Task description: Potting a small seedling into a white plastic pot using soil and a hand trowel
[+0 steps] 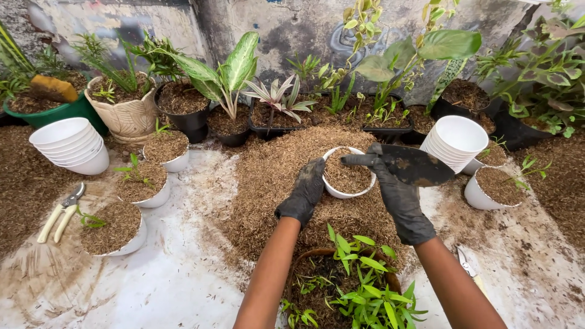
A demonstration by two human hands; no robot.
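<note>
Your left hand (303,194) gripped the white pot's (347,190) near-left rim while your right hand (399,198) clasped the trowel (407,164), blade lying rightward beside it.

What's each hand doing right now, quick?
Left hand: gloved, curled against the side of the small white pot of potting mix.
Right hand: gloved, closed around a dark trowel above that pot.

Pot (347,176) between stacks (68,145) (454,143)
</note>
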